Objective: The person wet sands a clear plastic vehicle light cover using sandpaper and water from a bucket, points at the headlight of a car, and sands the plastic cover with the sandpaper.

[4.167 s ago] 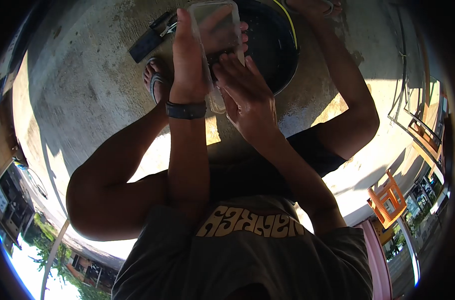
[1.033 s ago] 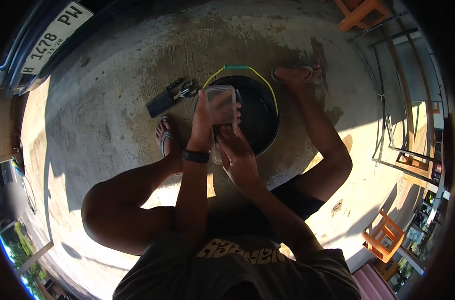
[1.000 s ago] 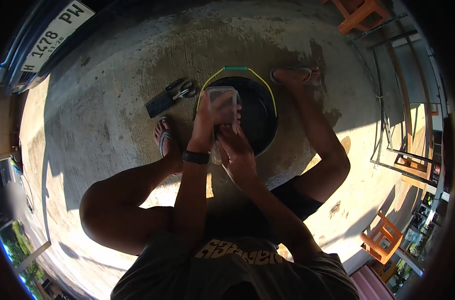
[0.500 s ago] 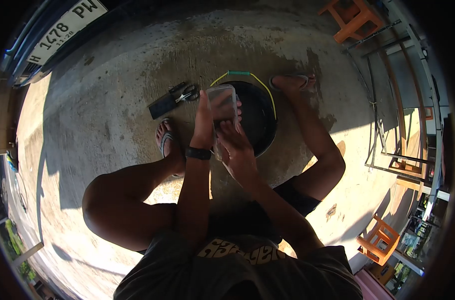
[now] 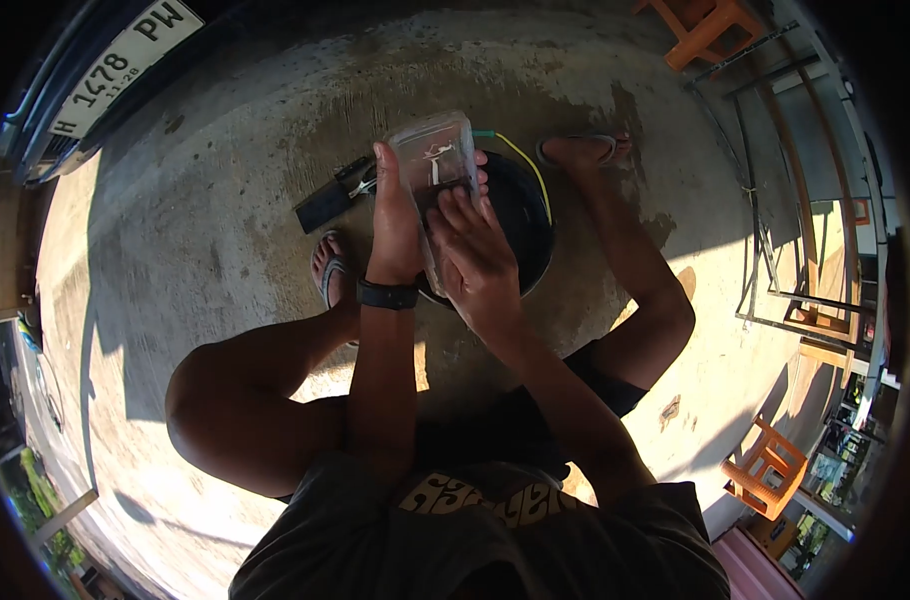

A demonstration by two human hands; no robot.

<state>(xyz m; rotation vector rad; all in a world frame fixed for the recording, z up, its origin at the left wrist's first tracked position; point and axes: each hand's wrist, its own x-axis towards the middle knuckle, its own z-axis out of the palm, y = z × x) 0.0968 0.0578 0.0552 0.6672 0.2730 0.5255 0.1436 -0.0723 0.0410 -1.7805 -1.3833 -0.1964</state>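
Note:
My left hand (image 5: 395,225) is wrapped round a clear plastic container (image 5: 420,160) from behind, thumb along its left edge and fingertips showing at its right edge. The container is tilted, its hollow side facing me, with a bright reflection across it. My right hand (image 5: 475,260) rests on the lower part of the container, fingers stretched out flat against it; its thumb is hard to make out. Beneath both hands stands a black bucket (image 5: 530,225) with a yellow handle that has a green grip. The container and hands cover part of the bucket.
Scissors (image 5: 365,183) lie partly hidden on the concrete beside a dark flat rectangular object (image 5: 323,207). My sandalled feet flank the bucket. Orange plastic stools (image 5: 768,470) stand to the right, near a metal frame (image 5: 760,240). A vehicle's licence plate (image 5: 125,70) shows at upper left.
Both hands have moved up slightly with the container, which now covers more of the bucket handle and scissors. My right hand stays against the container.

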